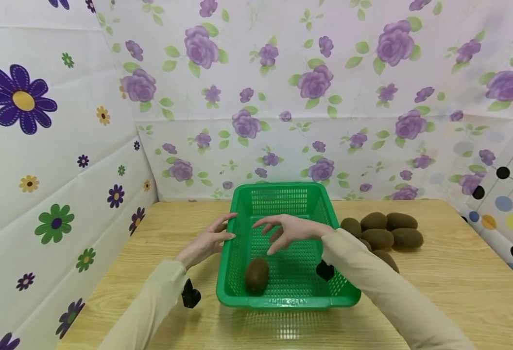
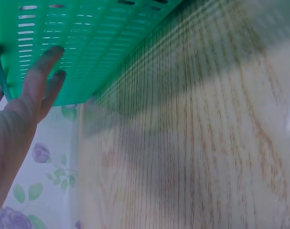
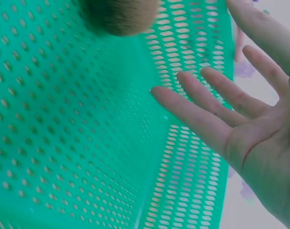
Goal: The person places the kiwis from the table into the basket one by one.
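A green plastic basket (image 1: 289, 302) with perforated walls stands on the table. My left hand (image 1: 210, 239) holds its left rim: some fingers reach over the edge, while others lie against the outer wall, as the left wrist view shows. Over the inside of the basket hovers my right hand (image 1: 289, 231), its fingers spread and loosely bent, with nothing in them. One brown kiwi (image 1: 257, 276) lies on the basket floor near the front left corner, apart from the right hand. In the right wrist view, part of that kiwi (image 3: 123, 16) shows at the top.
Several kiwis (image 1: 378, 239) lie in a group on the wooden table (image 1: 466, 272) to the right of the basket, some partly hidden behind the right sleeve (image 1: 370, 272). Flower-printed cloth (image 1: 278, 97) hangs behind the table and along its left side.
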Motion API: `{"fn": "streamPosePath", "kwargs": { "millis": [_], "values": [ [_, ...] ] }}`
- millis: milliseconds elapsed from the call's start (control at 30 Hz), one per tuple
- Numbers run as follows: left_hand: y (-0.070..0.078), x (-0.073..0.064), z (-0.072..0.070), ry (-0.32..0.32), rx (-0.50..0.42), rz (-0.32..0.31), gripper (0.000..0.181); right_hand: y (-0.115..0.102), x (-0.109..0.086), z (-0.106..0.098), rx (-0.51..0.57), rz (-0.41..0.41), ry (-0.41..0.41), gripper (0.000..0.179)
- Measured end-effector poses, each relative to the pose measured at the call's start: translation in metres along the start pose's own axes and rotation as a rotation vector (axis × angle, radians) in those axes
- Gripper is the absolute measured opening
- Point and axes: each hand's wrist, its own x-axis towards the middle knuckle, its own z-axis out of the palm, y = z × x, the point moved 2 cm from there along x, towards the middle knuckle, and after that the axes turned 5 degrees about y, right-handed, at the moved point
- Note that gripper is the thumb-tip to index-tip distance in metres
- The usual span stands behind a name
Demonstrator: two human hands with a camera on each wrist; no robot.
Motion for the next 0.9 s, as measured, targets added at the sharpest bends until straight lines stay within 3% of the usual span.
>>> {"fn": "streamPosePath", "kwargs": {
  "millis": [300,467,667,900],
  "values": [
    [0.0,-0.001,-0.002,0.011,-0.008,0.011,0.062,-0.013,-0.033,-0.033,0.041,-0.109,0.119,0.065],
    [-0.001,0.0,-0.001,0.006,-0.005,0.009,0.063,-0.014,-0.062,-0.054,0.086,-0.109,0.198,0.067],
    [-0.002,0.001,0.0,0.01,-0.01,0.006,0.064,-0.004,-0.095,-0.075,0.022,-0.133,0.274,0.056],
    [-0.002,0.002,-0.002,0.018,0.016,0.015,0.061,0.019,-0.129,-0.091,-0.126,-0.139,0.431,0.047]
  ]
}}
